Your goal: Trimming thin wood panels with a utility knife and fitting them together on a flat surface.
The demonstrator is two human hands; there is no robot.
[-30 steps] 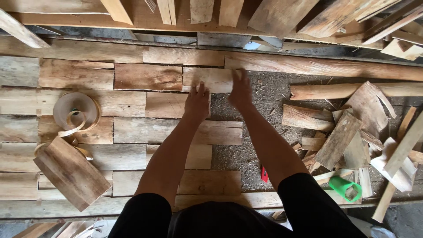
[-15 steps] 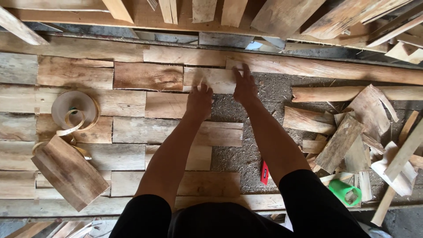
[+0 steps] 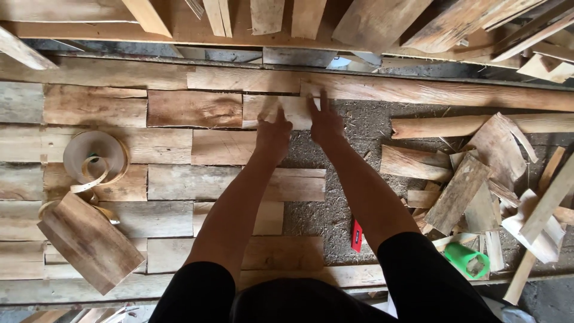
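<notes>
Both of my hands rest on a short pale wood plank [image 3: 293, 111] in the second row of a patchwork of reclaimed boards. My left hand [image 3: 273, 133] lies flat on the plank's left part, fingers pointing away from me. My right hand [image 3: 324, 121] presses on its right end, fingers spread, touching the long board [image 3: 430, 91] above it. To the right of the plank lies bare gritty backing [image 3: 365, 149]. Neither hand grips anything.
A roll of thin wood veneer strip [image 3: 95, 158] and a loose angled board [image 3: 89, 242] lie at the left. A heap of offcuts [image 3: 472, 179] sits at the right, with a green cup-like object [image 3: 466, 260] and a red item [image 3: 357, 235]. Long planks [image 3: 269, 18] cross the top.
Both hands have slid farther away from me, up onto the pale short plank, the right hand reaching the board row above.
</notes>
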